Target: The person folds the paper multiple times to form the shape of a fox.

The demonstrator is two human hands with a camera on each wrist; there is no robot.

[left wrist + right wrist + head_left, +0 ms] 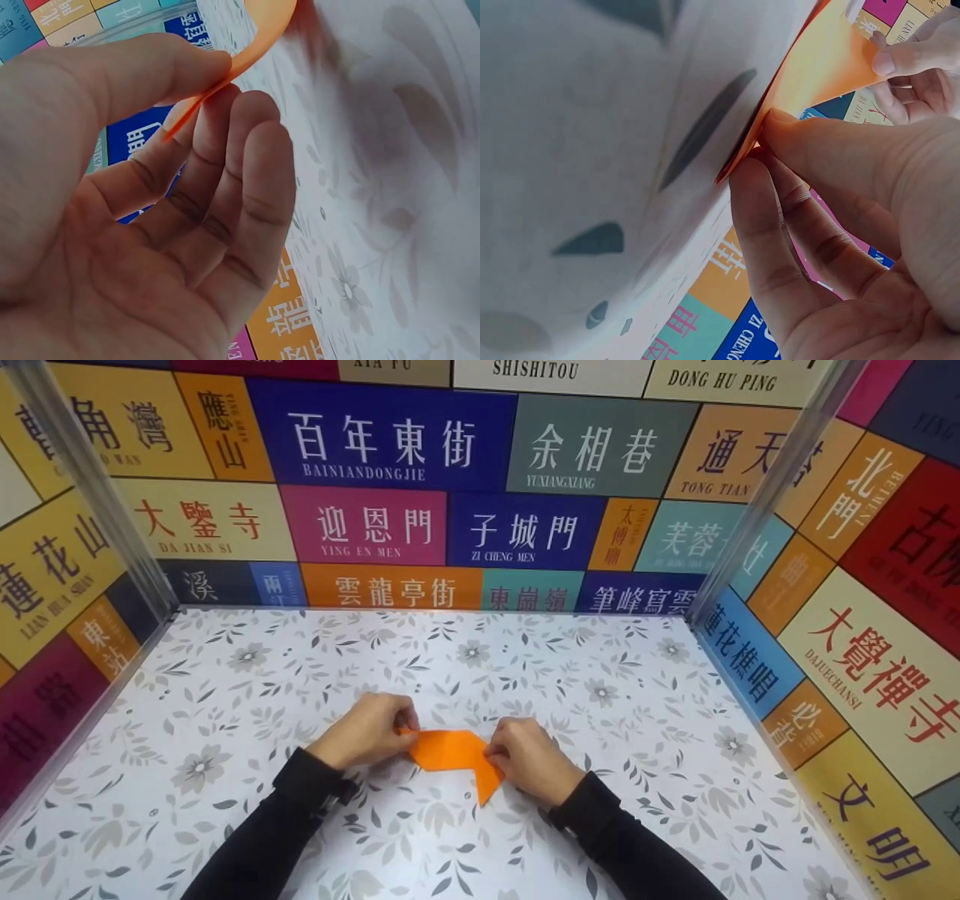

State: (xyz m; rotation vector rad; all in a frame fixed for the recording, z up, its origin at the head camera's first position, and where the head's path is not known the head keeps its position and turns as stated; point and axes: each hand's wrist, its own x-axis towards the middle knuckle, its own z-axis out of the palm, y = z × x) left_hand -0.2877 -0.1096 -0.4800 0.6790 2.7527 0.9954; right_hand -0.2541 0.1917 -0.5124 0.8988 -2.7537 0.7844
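Note:
A folded piece of orange paper [448, 751] spans the space between both hands, close over the table. Its right part bends down into a point toward the person. My left hand [377, 729] pinches the paper's left end between thumb and fingertips. In the left wrist view the thumb presses the orange paper [259, 46] against the index finger, and the other fingers curve beside it. My right hand [529, 757] pinches the right part near the fold. The right wrist view shows thumb and index finger gripping the orange paper [821, 64] at its edge.
The white table [465, 690] has a grey leaf and flower print. Behind it stands a wall panel [390, 442] of coloured blocks with Chinese lettering, and similar panels rise at left and right. Black sleeves [262, 817] cover both forearms.

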